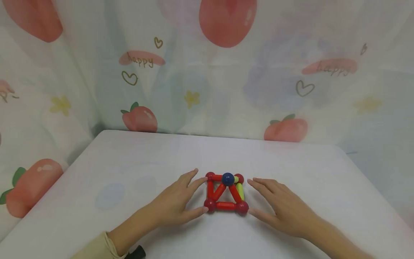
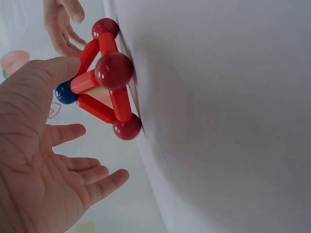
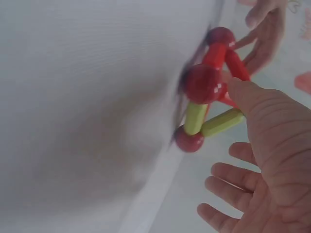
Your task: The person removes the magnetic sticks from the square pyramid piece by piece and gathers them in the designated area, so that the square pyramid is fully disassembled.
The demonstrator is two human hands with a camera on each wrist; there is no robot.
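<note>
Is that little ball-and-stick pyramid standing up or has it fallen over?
Standing upright: the pyramid rests its four dark red corner balls on the table, blue ball on top.

Soft, even, fairly bright light fills the head view, washing the white surface [image 1: 129,169] pale and leaving only faint, short shadows beneath the left hand [image 1: 176,203], the right hand [image 1: 284,210] and the rod-and-ball pyramid [image 1: 226,194]; the picture is slightly hazy, with the printed curtain [image 1: 207,72] bowing a little toward the edges. In both wrist views the near palms are large and soft, the surface is a smeared grey-white blur, and small glare spots sit on the glossy red balls [image 2: 113,71]. A diffuse dark shadow lies where the balls meet the surface in the right wrist view.
</note>
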